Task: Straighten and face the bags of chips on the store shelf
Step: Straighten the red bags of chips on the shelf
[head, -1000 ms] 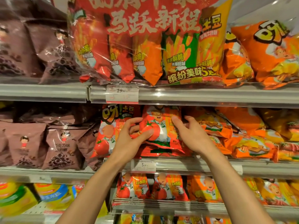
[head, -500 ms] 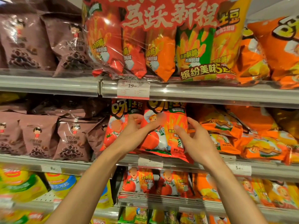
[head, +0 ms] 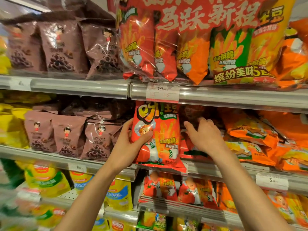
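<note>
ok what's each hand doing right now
left hand: closed on the red chip bag
right hand: open, holding nothing, fingers reaching behind that bag

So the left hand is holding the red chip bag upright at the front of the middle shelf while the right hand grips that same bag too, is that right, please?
Not quite. The left hand does hold the red chip bag upright at the front of the middle shelf, but the head view shows the right hand off that bag, reaching into the dark gap beside it.
</note>
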Available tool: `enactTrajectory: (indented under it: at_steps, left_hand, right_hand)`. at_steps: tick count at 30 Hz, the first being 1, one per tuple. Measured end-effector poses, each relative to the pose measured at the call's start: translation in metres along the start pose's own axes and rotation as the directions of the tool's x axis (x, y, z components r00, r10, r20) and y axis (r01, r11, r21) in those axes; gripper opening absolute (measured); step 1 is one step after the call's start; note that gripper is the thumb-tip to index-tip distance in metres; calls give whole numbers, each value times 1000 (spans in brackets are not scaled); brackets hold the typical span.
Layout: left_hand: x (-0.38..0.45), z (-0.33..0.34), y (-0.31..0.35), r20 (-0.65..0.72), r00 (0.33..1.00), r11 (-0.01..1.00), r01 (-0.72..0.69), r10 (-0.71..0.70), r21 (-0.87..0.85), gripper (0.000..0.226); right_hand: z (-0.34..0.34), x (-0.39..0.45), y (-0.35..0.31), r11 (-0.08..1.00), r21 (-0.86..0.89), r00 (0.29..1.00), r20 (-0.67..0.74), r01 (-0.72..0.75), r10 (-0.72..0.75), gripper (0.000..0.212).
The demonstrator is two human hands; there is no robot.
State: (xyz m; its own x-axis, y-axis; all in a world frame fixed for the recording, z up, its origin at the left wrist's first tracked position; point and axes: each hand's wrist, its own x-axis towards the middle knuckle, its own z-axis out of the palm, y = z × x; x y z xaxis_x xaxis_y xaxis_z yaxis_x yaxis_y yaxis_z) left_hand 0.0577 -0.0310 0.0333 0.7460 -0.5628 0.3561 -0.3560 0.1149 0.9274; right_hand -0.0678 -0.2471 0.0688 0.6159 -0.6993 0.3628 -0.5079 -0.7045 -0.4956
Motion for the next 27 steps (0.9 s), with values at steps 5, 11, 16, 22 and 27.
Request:
enactTrajectory:
  at_steps: [5,11,16,22,27]
  left_hand:
    - [0,-5,-8,-30,1000,999,2,-3,-33,69]
    - [3,-6,-10,-22,1000,1000,4,-5,-10,75]
    - [5,-5,-13,-15,1000,1000,7,-7,7,74]
    - [9,3,-11,-12,1000,1000,2,-2,-5,66]
    - [17,10,-9,-19,1000,1000,-19,19,13,71]
  right_hand:
    - [7,20,12,926,-334,944,211,-173,253,106]
    - [11,26,12,920,-337,921,252,-203,296,119]
    - [14,27,10,961,-193,957,172,-201,234,88]
    - [12,25,8,972,-76,974,-55,-222,219,44]
    - [9,19,7,983,79,950,-257,-164,179,30]
